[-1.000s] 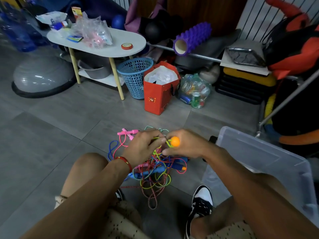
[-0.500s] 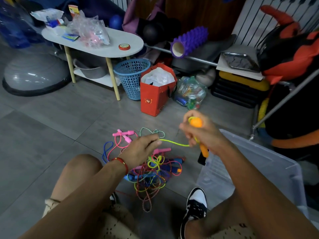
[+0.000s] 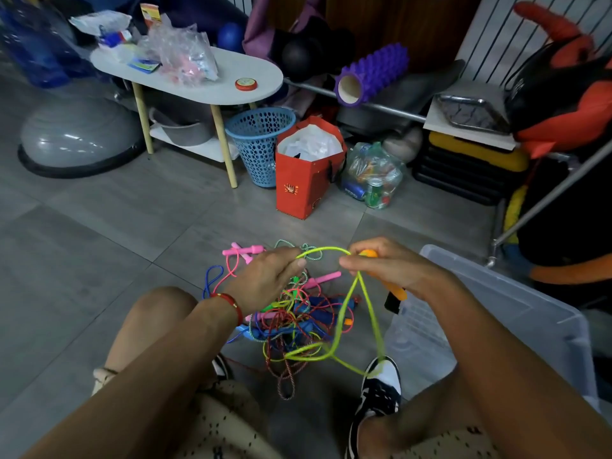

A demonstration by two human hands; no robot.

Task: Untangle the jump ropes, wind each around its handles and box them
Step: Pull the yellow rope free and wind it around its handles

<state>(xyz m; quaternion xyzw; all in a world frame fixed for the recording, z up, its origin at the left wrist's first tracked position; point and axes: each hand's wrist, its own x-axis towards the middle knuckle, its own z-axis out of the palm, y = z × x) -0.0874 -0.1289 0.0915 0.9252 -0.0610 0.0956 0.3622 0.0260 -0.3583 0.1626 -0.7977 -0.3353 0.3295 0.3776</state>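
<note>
A tangle of jump ropes point(image 3: 291, 323) in pink, blue, red and green lies on the floor between my knees. My right hand point(image 3: 390, 265) grips an orange handle point(image 3: 395, 289) of the yellow-green rope point(image 3: 351, 306). That rope arcs over to my left hand point(image 3: 265, 276), which pinches it, and long loops hang down to the pile. Pink handles point(image 3: 246, 251) lie at the pile's far edge. A clear plastic box point(image 3: 496, 309) stands open at my right.
A red paper bag point(image 3: 306, 180), a blue mesh basket point(image 3: 258, 144) and a bag of bottles point(image 3: 374, 180) stand beyond the pile. A white side table point(image 3: 215, 81) and grey balance dome point(image 3: 76, 137) are at the back left. My shoe point(image 3: 377, 385) is under the loops.
My right hand has come back down toward my left with the orange handle. The yellow-green rope, stretched straight before, now hangs in slack loops between the hands.
</note>
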